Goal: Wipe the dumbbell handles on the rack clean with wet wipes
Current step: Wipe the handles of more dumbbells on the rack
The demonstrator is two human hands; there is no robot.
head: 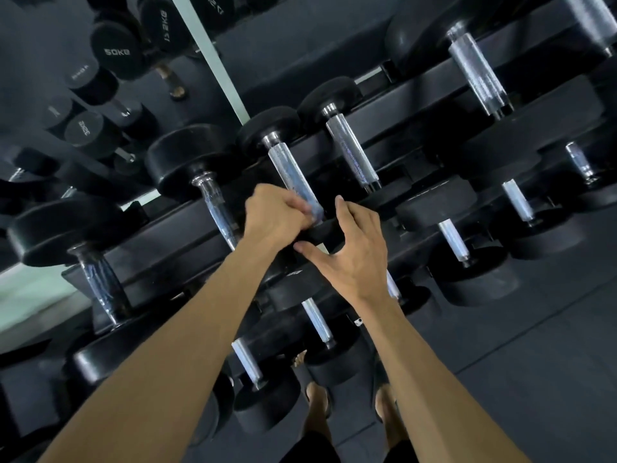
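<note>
Your left hand (273,213) curls round the near end of 1 knurled dumbbell handle (292,172) on the rack (187,225), a pale wet wipe (314,210) pinched against it. Your right hand (350,252) spreads open on that dumbbell's front head (320,233), near the rack's front edge. 2 sandalled feet (319,401) show below.

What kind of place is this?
Most likely a gym's free-weight area: rows of black dumbbells on a tiered rack, one marked 50KG, over dark flooring.
</note>
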